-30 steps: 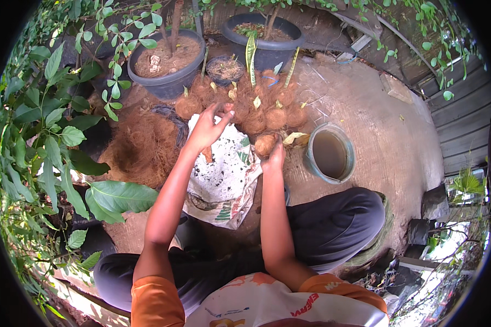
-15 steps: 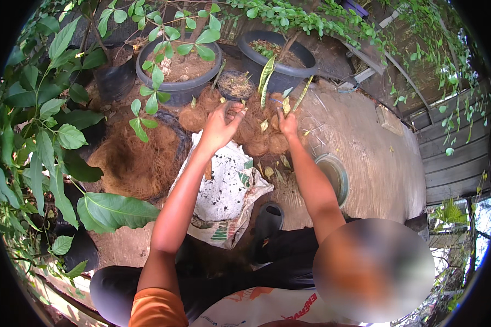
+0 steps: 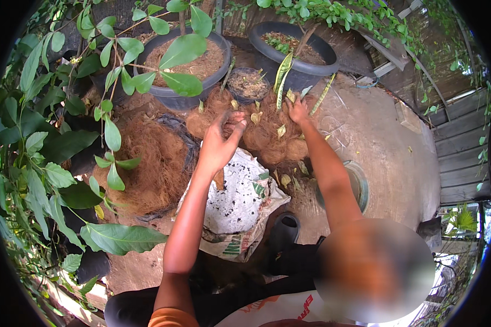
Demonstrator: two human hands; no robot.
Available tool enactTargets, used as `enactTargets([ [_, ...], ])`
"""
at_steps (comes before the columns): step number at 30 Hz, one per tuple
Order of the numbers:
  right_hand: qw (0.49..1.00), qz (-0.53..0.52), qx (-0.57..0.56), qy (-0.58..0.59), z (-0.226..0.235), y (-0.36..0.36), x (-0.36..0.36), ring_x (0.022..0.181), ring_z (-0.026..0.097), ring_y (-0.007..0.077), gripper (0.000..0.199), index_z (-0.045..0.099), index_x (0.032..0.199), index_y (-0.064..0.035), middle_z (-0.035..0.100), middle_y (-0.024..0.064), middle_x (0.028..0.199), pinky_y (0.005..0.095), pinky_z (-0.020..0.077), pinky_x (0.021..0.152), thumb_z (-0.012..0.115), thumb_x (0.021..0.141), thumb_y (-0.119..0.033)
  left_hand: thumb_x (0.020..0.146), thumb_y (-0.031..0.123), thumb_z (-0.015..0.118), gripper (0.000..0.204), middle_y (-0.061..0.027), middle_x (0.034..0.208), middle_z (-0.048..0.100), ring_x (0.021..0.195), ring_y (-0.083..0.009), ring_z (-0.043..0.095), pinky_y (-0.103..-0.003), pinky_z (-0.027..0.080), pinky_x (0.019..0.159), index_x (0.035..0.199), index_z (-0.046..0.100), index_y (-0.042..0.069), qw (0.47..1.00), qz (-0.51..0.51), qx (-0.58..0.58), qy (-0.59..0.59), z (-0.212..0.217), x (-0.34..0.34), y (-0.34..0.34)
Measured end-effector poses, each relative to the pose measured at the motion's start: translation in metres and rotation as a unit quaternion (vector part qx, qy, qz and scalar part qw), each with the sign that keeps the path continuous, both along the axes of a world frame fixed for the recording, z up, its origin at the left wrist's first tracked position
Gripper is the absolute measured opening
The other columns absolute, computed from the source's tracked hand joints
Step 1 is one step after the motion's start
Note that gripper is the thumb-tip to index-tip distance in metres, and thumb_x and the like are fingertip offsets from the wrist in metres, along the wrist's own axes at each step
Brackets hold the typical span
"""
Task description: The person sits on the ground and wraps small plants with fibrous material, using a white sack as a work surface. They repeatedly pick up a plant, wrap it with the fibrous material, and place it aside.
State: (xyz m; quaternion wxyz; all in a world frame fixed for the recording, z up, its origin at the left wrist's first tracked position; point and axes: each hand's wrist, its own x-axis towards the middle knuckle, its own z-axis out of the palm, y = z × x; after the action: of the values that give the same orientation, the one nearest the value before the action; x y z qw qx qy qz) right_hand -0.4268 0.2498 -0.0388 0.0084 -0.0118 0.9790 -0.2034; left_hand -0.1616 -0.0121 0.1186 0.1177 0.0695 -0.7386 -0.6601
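My left hand (image 3: pixel 222 143) hovers over the near edge of the brown fibre balls (image 3: pixel 264 143), its fingers loosely curved and the thumb apart, with nothing visible in it. Farther right, my right hand (image 3: pixel 298 111) reaches to the back of the fibre balls, its fingers closed around a small yellow-green leaf cutting (image 3: pixel 291 97). Several similar small leaf cuttings (image 3: pixel 256 117) stick out of the fibre balls. Long striped snake plant leaves rise beside my right hand, one on the left (image 3: pixel 282 76) and a thinner one on the right (image 3: pixel 323 94).
A white sack (image 3: pixel 232 191) with dark soil specks lies below my hands. Left of it is a heap of loose brown fibre (image 3: pixel 142 163). Behind stand two large black pots (image 3: pixel 188 98) and a small pot (image 3: pixel 248 84). A round greenish container (image 3: pixel 360 185) sits under my right forearm; leafy branches (image 3: pixel 123 238) hang at left.
The view has shifted, so the scene sits farther right. My left hand has drawn back toward me and its fingers have loosened. My right hand has moved slightly farther back among the fibre balls.
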Motion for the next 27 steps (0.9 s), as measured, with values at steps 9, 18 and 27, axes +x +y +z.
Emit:
enactTargets([
  [9, 0.99, 0.059, -0.104, -0.07, 0.025, 0.037, -0.015, 0.113, 0.057, 0.0366, 0.073, 0.055, 0.125, 0.0046, 0.061, 0.0243, 0.121, 0.0411, 0.0434, 0.098, 0.07, 0.081, -0.051, 0.091, 0.016, 0.061, 0.031, -0.011, 0.105, 0.067, 0.093, -0.0142, 0.062, -0.029, 0.048, 0.086, 0.115, 0.06, -0.004, 0.998, 0.015, 0.053, -0.01, -0.008, -0.003, -0.005],
  [18, 0.993, 0.094, 0.035, -0.062, 0.03, 0.008, -0.008, 0.125, 0.049, 0.0355, 0.087, 0.041, 0.139, 0.0008, 0.05, 0.0261, 0.134, 0.0398, 0.038, 0.107, 0.073, 0.077, -0.05, 0.091, 0.017, 0.061, 0.031, -0.0101, 0.104, 0.067, 0.091, -0.0138, 0.061, -0.029, 0.047, 0.085, 0.115, 0.061, -0.003, 0.999, 0.014, 0.03, -0.011, -0.005, -0.003, 0.002],
  [27, 0.988, 0.118, -0.064, -0.079, 0.029, 0.06, -0.026, 0.113, 0.056, 0.0284, 0.075, 0.042, 0.136, 0.002, 0.057, 0.0186, 0.124, 0.0387, 0.0453, 0.101, 0.078, 0.079, -0.031, 0.091, 0.017, 0.061, 0.031, -0.0095, 0.103, 0.067, 0.089, -0.0125, 0.06, -0.027, 0.048, 0.082, 0.115, 0.06, -0.002, 0.999, 0.003, 0.05, 0.005, -0.001, -0.004, 0.003],
])
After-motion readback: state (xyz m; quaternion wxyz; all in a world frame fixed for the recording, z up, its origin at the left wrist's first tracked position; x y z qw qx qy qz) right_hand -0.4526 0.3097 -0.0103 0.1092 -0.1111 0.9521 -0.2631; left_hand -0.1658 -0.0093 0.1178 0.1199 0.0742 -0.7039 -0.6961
